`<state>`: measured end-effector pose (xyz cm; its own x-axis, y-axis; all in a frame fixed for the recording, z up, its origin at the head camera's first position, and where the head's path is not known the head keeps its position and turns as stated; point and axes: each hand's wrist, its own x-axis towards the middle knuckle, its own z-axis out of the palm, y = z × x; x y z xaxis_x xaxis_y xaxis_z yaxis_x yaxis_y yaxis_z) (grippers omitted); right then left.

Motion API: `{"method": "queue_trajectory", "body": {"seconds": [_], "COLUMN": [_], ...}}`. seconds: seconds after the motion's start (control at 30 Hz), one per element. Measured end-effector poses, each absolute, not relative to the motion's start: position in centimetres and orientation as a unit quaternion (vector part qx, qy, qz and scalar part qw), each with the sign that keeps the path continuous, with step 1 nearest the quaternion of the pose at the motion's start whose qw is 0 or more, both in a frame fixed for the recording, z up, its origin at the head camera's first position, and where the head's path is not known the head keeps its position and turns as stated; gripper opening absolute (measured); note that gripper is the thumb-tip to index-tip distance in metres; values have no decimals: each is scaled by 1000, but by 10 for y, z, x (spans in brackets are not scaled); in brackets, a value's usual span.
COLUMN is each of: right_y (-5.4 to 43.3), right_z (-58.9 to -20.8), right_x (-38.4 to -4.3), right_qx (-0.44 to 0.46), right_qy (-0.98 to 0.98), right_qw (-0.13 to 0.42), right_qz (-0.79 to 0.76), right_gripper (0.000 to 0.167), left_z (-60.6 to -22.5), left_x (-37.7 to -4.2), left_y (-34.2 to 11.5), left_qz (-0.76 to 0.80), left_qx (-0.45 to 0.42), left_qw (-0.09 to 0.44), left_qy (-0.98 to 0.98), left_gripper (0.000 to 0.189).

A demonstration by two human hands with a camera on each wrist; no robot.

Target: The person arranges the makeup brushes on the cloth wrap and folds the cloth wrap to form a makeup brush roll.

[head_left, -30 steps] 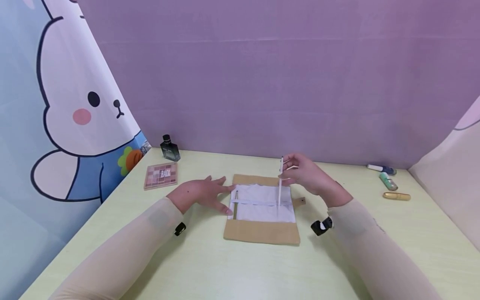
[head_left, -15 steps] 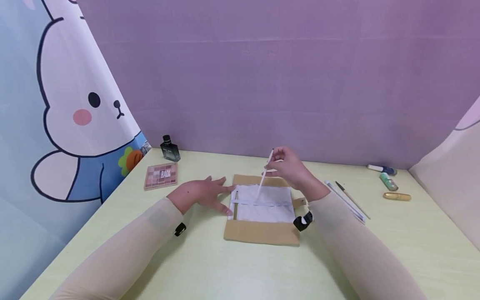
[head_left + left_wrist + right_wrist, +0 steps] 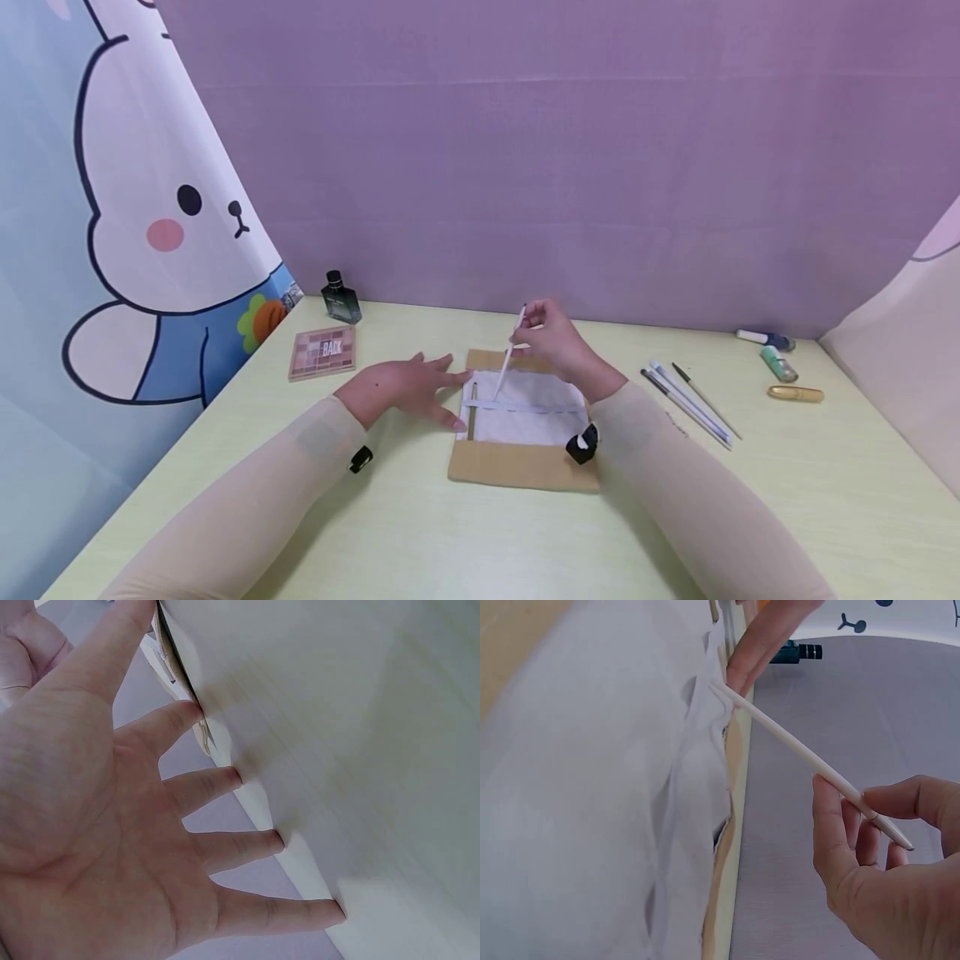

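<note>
A tan fabric roll case [image 3: 523, 465] lies unfolded on the table, its white lining crossed by a narrow elastic band [image 3: 540, 408]. An olive-handled brush [image 3: 472, 423] sits under the band at the left. My right hand [image 3: 555, 340] pinches a slim white brush [image 3: 795, 746] near its dark-tipped upper end, thumb against fingers. The brush slants down to the left, and its tapered lower end meets the band in the right wrist view. With fingers spread, my left hand [image 3: 416, 390] rests at the case's left edge; its fingertips touch the table in the left wrist view.
Several thin brushes [image 3: 688, 404] lie right of the case. Farther right are a blue bottle with a white cap [image 3: 765, 339], a green tube [image 3: 778, 364] and a gold tube [image 3: 796, 393]. An eyeshadow palette [image 3: 322, 352] and dark perfume bottle [image 3: 341, 300] stand back left.
My right hand has moved left across the case with the white brush, which has gone from upright to slanted. The brushes at right have come into view. My left hand stays put.
</note>
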<state>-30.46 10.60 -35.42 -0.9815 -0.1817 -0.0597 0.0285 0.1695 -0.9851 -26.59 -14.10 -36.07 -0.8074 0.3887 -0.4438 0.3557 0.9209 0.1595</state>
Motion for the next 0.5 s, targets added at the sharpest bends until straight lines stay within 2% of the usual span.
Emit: {"method": "queue_trajectory", "body": {"seconds": [0.33, 0.5], "right_y": [100, 98], "right_z": [-360, -363], "right_x": [-304, -306], "right_qx": [-43, -46], "right_qy": [767, 776], "right_qw": [119, 136], "right_qz": [-629, -614], "right_gripper": [47, 57], "left_z": [-360, -361], "left_x": [-267, -266], "left_y": [-141, -141], "left_qz": [38, 34], "left_qx": [197, 197], "left_qw": [240, 238], "left_qy": [950, 950], "left_gripper": [101, 101]}}
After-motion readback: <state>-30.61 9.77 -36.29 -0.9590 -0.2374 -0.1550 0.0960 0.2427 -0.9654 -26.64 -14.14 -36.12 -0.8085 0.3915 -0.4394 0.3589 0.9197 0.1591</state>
